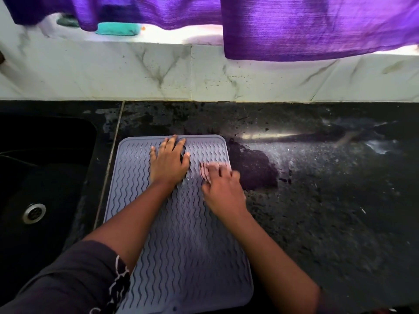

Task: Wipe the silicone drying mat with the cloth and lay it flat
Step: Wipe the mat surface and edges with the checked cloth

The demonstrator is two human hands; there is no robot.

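Lying flat on the dark stone counter [317, 200], the grey silicone drying mat [181, 245] fills the lower centre of the frame, its wavy ridges running from the far rounded corners down toward the bottom edge; just left of it a black sink [45, 168] takes up the left side of the frame, and its basin holds nothing that shows except the metal drain [34, 213] in its floor; a wet dark patch [251, 168] sits on the counter touching the mat's upper right edge; along the top of the frame a purple curtain [294, 26] hangs over a pale marbled wall [113, 73], and a teal object [118, 29] rests on the sill at upper left, too blurred to name.

On the upper middle of the mat the left hand [169, 162] lies palm down, fingers spread and pressed flat against the ridges, forearm reaching in from the lower left out of a dark sleeve [72, 279]; to its right the right hand [223, 189] is blurred, fingers curled down over a pale pinkish cloth [209, 169] which it presses against the mat near the right edge; how tightly it clasps the cloth cannot be told through the blur; the two hands are near each other but apart.
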